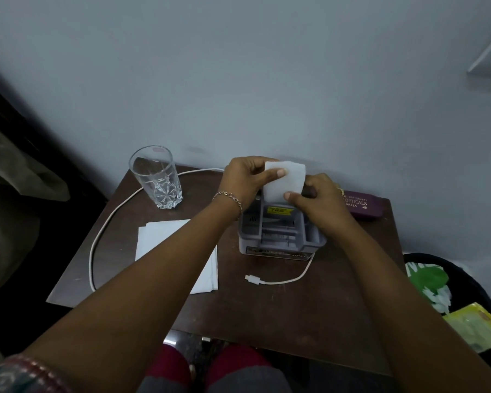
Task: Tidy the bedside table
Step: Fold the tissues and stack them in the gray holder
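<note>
A small folded white tissue (288, 180) is held upright between both hands, just above a grey plastic organiser box (278, 236) on the dark wooden bedside table (281, 307). My left hand (247, 180) pinches the tissue's upper left corner. My right hand (321, 202) pinches its lower right edge. An empty cut-glass tumbler (155, 177) stands at the table's back left. White folded napkins (165, 239) lie flat under my left forearm. A white charging cable (105, 222) loops around the left side, and its plug end (254, 279) lies in front of the box.
A maroon spectacles case (366, 207) lies at the back right against the wall. A dark bin (459, 293) with green and yellow wrappers stands right of the table. Dark furniture and cloth (17, 171) sit to the left. My knees are below the front edge.
</note>
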A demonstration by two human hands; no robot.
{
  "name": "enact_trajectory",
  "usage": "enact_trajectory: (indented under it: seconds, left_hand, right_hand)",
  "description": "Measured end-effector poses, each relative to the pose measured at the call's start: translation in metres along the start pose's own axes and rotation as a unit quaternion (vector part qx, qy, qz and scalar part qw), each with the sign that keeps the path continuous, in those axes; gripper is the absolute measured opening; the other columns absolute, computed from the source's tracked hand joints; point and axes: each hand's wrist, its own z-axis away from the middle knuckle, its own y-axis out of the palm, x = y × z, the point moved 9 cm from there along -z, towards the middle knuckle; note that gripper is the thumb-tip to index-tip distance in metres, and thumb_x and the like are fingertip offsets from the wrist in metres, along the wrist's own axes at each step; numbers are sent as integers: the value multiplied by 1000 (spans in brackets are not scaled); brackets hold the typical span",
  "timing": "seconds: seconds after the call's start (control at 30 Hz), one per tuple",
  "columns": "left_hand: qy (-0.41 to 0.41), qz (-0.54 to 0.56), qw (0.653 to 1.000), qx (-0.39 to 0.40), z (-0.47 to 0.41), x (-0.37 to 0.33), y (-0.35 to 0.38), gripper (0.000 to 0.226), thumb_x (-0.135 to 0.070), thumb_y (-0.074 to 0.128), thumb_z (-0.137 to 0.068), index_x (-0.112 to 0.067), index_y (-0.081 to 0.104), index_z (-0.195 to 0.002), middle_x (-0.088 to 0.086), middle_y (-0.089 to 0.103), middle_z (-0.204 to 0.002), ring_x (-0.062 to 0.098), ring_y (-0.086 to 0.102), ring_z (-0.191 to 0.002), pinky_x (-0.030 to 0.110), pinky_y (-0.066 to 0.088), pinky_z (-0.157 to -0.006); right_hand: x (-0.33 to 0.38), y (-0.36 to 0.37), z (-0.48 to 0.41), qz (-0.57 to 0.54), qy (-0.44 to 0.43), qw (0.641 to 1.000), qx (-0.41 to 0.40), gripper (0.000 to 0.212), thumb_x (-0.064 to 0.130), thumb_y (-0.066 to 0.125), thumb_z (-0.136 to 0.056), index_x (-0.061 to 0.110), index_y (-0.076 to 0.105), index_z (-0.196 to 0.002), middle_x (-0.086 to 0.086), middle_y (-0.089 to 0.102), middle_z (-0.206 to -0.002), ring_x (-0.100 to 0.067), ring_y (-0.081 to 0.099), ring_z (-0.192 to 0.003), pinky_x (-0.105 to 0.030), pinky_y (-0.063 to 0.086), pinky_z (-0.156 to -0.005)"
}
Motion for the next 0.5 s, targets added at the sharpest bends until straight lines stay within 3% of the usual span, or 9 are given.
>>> enact_trajectory:
  seconds: [0.1,0.23,0.37,0.5]
  left_hand:
    - [2,-32,999,-3,0,5,-4,24,-14,71,-78,-9,70,-101,10,71,-92,20,66,-84,46,57,-81]
    - [31,-93,995,-5,-2,1,-5,24,-19,71,-78,-8,72,-99,18,72,-93,32,67,-87,48,56,-78]
    - [38,-128,991,-4,-6,-6,-2,24,-20,70,-79,-7,72,-99,11,73,-97,21,66,-89,40,56,-81]
    - [19,-120,993,1,-1,-3,-6,28,-21,73,-76,-10,71,-102,8,71,-104,21,65,-99,35,56,-84]
  right_hand:
    - [-7,2,-1,6,5,1000,-11,50,58,56,-66,23,70,-99,-7,60,-105,-25,60,-97,-49,53,-81]
    - [-6,0,-1,13,2,999,-38,49,59,55,-67,28,67,-102,-3,56,-108,-27,55,-102,-51,50,-84]
    - [-11,3,-1,22,-3,999,-50,54,66,52,-63,29,66,-101,-2,59,-105,-28,58,-101,-54,50,-82]
    - [-11,0,6,35,4,997,-62,40,46,63,-73,20,66,-103,-5,57,-108,-28,55,-103,-49,50,-83]
